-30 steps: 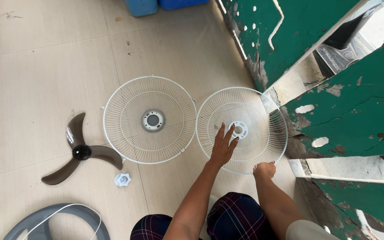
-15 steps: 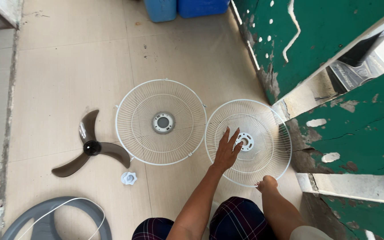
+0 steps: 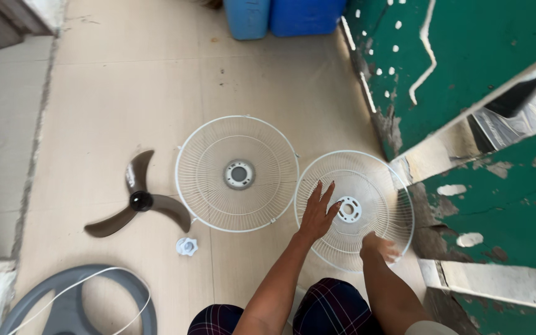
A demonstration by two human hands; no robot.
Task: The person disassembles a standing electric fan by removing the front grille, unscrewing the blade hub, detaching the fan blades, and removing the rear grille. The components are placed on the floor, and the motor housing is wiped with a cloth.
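Two white wire fan guards lie flat on the tiled floor. My left hand rests palm down, fingers spread, on the right guard, just left of its white centre ring. My right hand is on the same guard's near rim, fingers curled against the wires; whether it grips them I cannot tell. The left guard lies beside it, untouched, with a grey ring at its middle.
A dark three-bladed fan propeller lies to the left, with a small white plastic nut near it. A grey round fan base with a white cord is at the bottom left. Blue containers stand at the back. A green wall borders the right.
My right hand has moved from beside the right guard up onto its near rim. My left hand stays on the guard. The view has tilted down and shifted slightly.
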